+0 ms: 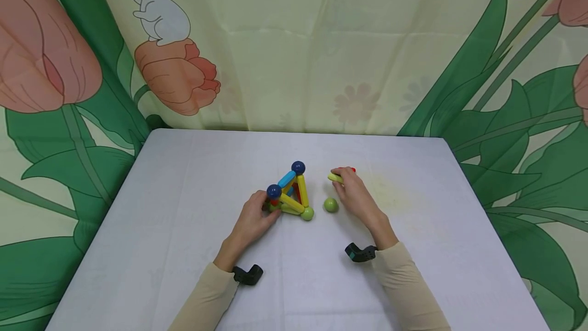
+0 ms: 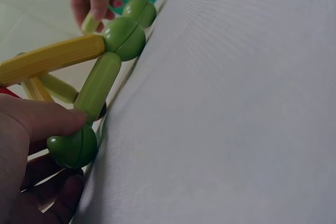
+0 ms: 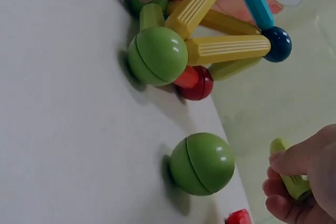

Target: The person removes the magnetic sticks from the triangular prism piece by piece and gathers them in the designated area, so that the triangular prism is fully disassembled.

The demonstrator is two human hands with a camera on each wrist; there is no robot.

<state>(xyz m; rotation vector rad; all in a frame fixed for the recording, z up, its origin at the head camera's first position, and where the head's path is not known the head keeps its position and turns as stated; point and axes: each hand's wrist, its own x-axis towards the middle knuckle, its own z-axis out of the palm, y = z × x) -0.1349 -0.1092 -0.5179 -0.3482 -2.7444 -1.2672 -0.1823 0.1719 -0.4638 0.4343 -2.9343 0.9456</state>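
Observation:
A frame of toy building sticks and balls stands on the table, with yellow sticks (image 3: 228,49), a light blue stick (image 1: 287,179), dark blue balls (image 1: 298,167) on top and green balls (image 3: 157,56) and a red ball (image 3: 197,85) at its base. My left hand (image 1: 254,214) grips its near left corner, thumb against a green stick (image 2: 100,85) beside a green ball (image 2: 75,148). To the right of the frame, my right hand (image 1: 356,195) pinches a light green stick (image 3: 295,184) between thumb and fingers, above the table. A loose green ball (image 1: 331,205) rests between the frame and that hand.
A small red piece (image 3: 240,216) lies by the right hand, mostly hidden behind it in the head view. White cloth covers the table (image 1: 184,249). A printed curtain (image 1: 294,65) hangs along its far edge and sides.

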